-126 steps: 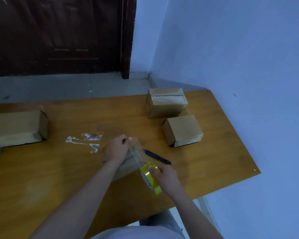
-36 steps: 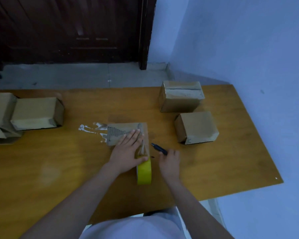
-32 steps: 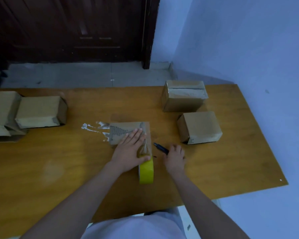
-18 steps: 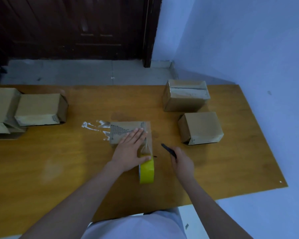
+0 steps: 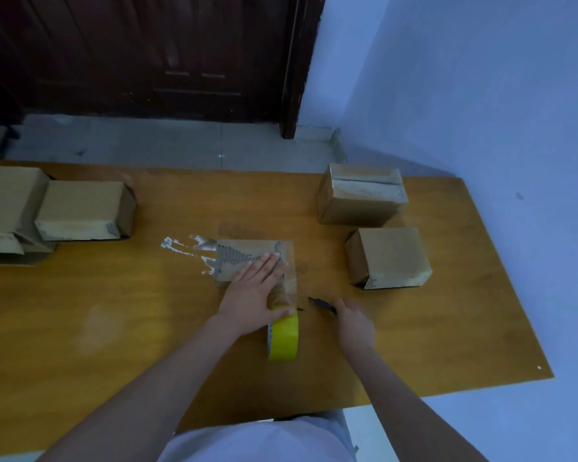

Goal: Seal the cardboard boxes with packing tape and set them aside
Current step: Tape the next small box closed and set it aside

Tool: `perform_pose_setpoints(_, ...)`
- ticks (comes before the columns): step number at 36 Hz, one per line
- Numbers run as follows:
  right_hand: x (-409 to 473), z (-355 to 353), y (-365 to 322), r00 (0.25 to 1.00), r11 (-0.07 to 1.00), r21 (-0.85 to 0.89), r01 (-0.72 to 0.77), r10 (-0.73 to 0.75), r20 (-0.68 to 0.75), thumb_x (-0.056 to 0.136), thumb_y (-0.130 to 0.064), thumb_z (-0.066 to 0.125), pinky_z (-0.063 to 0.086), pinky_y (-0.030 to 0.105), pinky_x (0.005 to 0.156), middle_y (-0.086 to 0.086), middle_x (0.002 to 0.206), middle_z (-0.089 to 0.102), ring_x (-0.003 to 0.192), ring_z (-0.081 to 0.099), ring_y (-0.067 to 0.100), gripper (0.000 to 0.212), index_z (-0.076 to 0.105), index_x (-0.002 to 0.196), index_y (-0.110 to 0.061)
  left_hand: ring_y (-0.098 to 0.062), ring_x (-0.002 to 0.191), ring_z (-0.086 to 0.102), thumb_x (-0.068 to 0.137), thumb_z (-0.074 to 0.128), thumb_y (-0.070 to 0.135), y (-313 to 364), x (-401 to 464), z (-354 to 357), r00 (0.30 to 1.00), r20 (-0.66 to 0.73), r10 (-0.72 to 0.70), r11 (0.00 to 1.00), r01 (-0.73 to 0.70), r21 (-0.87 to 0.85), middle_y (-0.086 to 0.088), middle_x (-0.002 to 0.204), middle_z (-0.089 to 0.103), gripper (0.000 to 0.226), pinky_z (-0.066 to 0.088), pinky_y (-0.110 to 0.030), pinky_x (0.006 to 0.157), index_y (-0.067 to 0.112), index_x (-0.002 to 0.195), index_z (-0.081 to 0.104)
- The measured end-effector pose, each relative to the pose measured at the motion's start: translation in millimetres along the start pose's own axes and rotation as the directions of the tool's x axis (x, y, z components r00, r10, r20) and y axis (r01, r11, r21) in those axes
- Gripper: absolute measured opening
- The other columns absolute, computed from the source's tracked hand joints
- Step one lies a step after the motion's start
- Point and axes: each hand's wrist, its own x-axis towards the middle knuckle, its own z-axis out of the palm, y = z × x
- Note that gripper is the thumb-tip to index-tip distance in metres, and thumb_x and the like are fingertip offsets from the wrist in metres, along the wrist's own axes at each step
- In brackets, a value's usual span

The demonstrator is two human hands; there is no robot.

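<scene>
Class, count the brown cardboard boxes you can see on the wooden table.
5: one brown cardboard box under the left hand, two at the right, two at the left edge; more may lie out of frame.

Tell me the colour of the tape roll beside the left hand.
Yellow; the tape roll shows best in the head view.

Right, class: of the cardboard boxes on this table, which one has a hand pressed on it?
The middle box: the left hand lies flat on its top. The two boxes on the right and those at the left edge are untouched.
</scene>
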Motion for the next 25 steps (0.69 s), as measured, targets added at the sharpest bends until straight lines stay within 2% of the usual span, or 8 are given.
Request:
perform_pose_setpoints(3,-2,9,-4,0.994,0.995,0.037,-0.088,0.086,0.07,0.097,-0.011,0.04,0.041,0.034,0.087,0.007,0.125,0.048,0.115,0.046,0.026,0.031,0.042,0.127,-0.015,-0.003,0.138,-0.028,0.065,0.009,0.084,0,0,2,1.0,-0.008,0.0,1.0,0.0,0.0,0.015,0.153,-0.024,0.102,-0.021,-0.024,0.11,0.032,0.15,-0.009)
perform_pose_setpoints(6,-2,15,-15,0.995,0.98,0.172,-0.101,0.104,-0.005,0.095,-0.031,0.048,0.035,0.04,0.099,0.007,0.127,0.043,0.121,0.038,0.027,0.036,0.048,0.124,-0.011,-0.003,0.139,-0.026,0.066,0.01,0.085,-1,1,3,1.0,-0.018,0.006,1.0,-0.006,0.003,0.014,0.154,-0.021,0.102,-0.02,-0.025,0.111,0.032,0.151,-0.007)
perform_pose_setpoints(9,-5,18,-32,0.977,0.879,0.476,0.023,0.082,-0.199,0.092,-0.032,0.054,0.038,0.04,0.096,0.008,0.12,0.05,0.113,0.043,0.027,0.036,0.059,0.119,-0.008,-0.003,0.139,-0.025,0.066,0.013,0.089,0,1,2,1.0,-0.02,0.01,1.0,-0.01,0.007,0.014,0.153,-0.021,0.104,-0.02,-0.025,0.111,0.032,0.15,-0.007)
perform_pose_setpoints(12,-3,7,-53,0.996,0.53,0.844,-0.085,0.017,0.09,0.096,-0.027,0.053,0.043,0.031,0.096,0.005,0.118,0.048,0.113,0.048,0.018,0.028,0.062,0.116,-0.01,-0.004,0.14,-0.024,0.062,0.004,0.091,0,1,3,1.0,-0.028,0.014,1.0,-0.014,0.016,0.015,0.151,-0.023,0.108,-0.021,-0.025,0.111,0.032,0.151,-0.007)
perform_pose_setpoints(15,1,-1,-62,0.965,0.292,0.936,-0.198,-0.108,0.238,0.095,-0.02,0.055,0.043,0.022,0.086,0.006,0.106,0.055,0.101,0.054,0.014,0.015,0.067,0.1,-0.012,-0.005,0.141,-0.023,0.055,-0.009,0.094,-1,0,5,0.999,-0.032,0.028,1.0,-0.028,0.011,0.014,0.152,-0.022,0.114,-0.02,-0.025,0.111,0.031,0.151,-0.006)
perform_pose_setpoints(18,1,-6,-62,0.949,0.205,0.953,-0.222,-0.18,0.26,0.093,-0.018,0.057,0.044,0.014,0.073,-0.006,0.085,0.063,0.081,0.059,0.003,0.012,0.068,0.091,-0.014,-0.002,0.142,-0.016,0.066,-0.012,0.087,1,0,5,0.997,-0.079,0.014,0.999,-0.018,-0.05,0.013,0.157,-0.01,0.103,-0.014,-0.025,0.115,0.032,0.152,0.003)
perform_pose_setpoints(21,2,-9,-59,0.947,0.171,0.951,-0.258,-0.15,0.284,0.091,-0.018,0.061,0.045,0.013,0.074,-0.004,0.089,0.068,0.081,0.062,0.002,0.012,0.071,0.093,-0.012,-0.001,0.143,-0.003,0.08,0.003,0.074,5,3,5,0.989,-0.145,-0.033,0.994,0.018,-0.107,0.012,0.158,0.009,0.085,-0.01,-0.022,0.114,0.03,0.151,0.021)
perform_pose_setpoints(25,-2,-9,-58,0.95,0.178,0.952,-0.248,-0.147,0.275,0.09,-0.014,0.062,0.045,0.009,0.074,-0.006,0.091,0.068,0.08,0.062,-0.006,0.014,0.07,0.1,-0.008,-0.015,0.136,0.039,0.091,0.027,0.053,12,7,7,0.966,-0.241,-0.09,0.991,0.064,-0.114,0.002,0.144,0.046,0.061,0.01,-0.024,0.11,0.021,0.135,0.055)
